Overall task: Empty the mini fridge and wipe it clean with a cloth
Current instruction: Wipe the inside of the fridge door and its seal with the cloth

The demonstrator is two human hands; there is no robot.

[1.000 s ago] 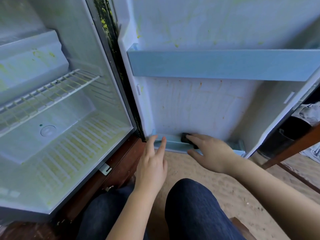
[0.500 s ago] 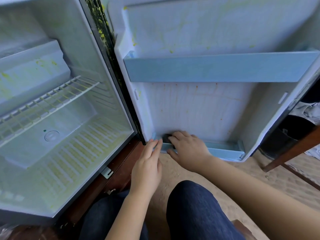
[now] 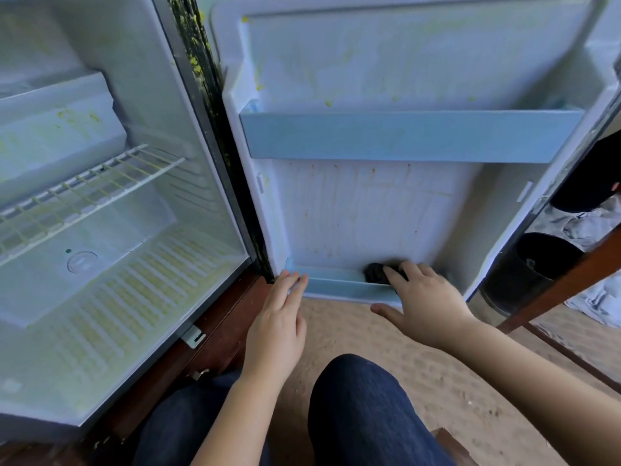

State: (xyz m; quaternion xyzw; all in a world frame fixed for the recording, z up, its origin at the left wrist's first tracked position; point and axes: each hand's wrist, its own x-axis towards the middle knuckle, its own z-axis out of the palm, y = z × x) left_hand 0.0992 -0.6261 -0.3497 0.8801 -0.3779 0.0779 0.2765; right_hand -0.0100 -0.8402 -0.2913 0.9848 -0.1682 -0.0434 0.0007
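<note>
The mini fridge [image 3: 141,95] stands open with nothing stored inside; yellow-green smears mark its floor and wire shelf [image 3: 90,186]. Its door [image 3: 369,203] swings out to the right, stained with orange drips. My right hand [image 3: 423,297] presses a dark cloth [image 3: 374,272] down in the door's bottom blue shelf [image 3: 336,280], fingers lying over the cloth. My left hand [image 3: 279,317] rests with straight fingers on the left end of that bottom shelf.
An upper blue door shelf [image 3: 403,136] spans the door. A black bin [image 3: 527,274] and crumpled pale cloth [image 3: 571,223] sit behind the door at right. A wooden rail [image 3: 564,284] slants there. My knee in dark jeans [image 3: 363,415] is over the sandy carpet.
My right hand slid the cloth along the bottom door shelf, left and then back toward the right. My left hand stayed on the shelf's left end.
</note>
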